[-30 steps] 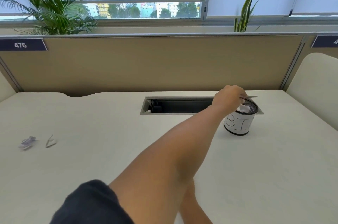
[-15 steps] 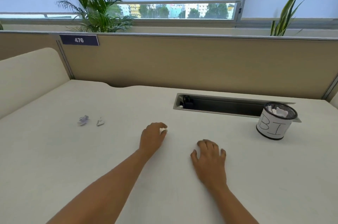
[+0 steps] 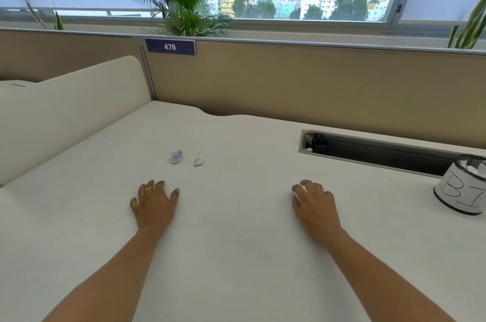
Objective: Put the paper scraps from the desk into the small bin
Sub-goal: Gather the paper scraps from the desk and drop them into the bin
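Note:
Two small paper scraps lie on the cream desk (image 3: 236, 216): a crumpled purple-white scrap (image 3: 176, 156) and, just right of it, a small folded white scrap (image 3: 198, 160). My left hand (image 3: 153, 204) rests flat on the desk a short way in front of them, fingers spread, holding nothing. Flat on the desk to the right lies my right hand (image 3: 314, 203), also holding nothing. The small bin (image 3: 459, 191), a white-wrapped mesh cup with hand-written letters, stands at the right edge with white paper inside.
A recessed cable tray (image 3: 373, 150) runs along the back of the desk, behind the bin. A tan partition (image 3: 289, 79) with a "476" label closes the far side, and a cream side panel (image 3: 73, 105) closes the left. Plants stand behind the partition.
One second ago my left hand was over the bin, dropping paper in. It has since come back and moved left toward the two scraps. The view has swung left.

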A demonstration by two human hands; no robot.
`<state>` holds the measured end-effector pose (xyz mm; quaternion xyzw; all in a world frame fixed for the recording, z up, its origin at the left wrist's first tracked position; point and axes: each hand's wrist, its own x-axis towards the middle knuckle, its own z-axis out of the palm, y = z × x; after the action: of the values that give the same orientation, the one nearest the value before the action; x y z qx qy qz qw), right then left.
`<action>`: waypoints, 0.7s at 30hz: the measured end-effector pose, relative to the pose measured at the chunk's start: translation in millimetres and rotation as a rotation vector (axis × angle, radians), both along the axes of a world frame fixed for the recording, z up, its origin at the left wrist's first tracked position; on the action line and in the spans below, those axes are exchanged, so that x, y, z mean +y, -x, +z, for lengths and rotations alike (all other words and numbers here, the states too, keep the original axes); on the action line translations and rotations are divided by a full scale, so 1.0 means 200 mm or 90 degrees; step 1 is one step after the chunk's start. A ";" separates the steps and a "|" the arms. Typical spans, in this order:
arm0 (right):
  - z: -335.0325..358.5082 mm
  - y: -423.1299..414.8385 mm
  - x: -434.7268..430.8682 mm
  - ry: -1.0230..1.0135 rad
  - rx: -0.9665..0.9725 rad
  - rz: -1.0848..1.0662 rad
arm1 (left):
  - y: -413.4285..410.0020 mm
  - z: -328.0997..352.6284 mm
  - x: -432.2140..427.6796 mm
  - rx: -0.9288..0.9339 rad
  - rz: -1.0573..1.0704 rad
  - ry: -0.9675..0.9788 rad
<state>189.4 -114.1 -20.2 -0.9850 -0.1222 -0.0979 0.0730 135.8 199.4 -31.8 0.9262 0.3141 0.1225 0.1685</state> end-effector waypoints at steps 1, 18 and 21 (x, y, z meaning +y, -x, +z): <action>0.02 -0.03 0.08 -0.013 0.015 0.037 | 0.01 0.00 0.03 0.007 0.008 0.001; 0.12 -0.36 1.25 -0.056 0.205 0.296 | -0.05 -0.07 0.09 0.054 0.032 -0.032; 0.11 -0.39 1.36 -0.067 0.242 0.276 | -0.04 -0.07 0.09 0.054 0.033 -0.037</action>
<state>267.8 158.0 1.1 -0.9315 -0.3084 0.1002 0.1651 144.5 216.5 -45.5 0.9267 0.3408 0.0968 0.1249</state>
